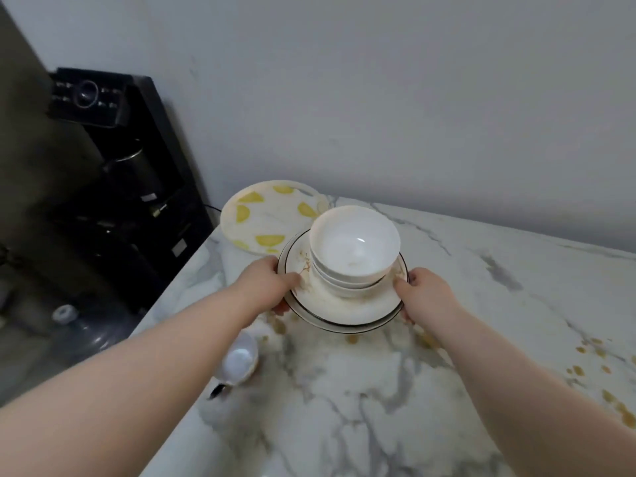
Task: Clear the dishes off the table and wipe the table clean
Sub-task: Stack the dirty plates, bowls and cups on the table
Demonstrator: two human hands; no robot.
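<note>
A stack of white plates with dark rims carries several nested white bowls. My left hand grips the stack's left rim, thumb on top. On the opposite rim, my right hand grips the same way. The stack is over the marble table, just above or on it; I cannot tell which. A small white cup lies tipped on the table under my left forearm. Yellow-brown stains spot the tabletop at right and below the plates.
A round tray with yellow lemon prints sits at the table's far left corner, against the grey wall. Left of the table stands a black water dispenser, with a clear water bottle on the floor.
</note>
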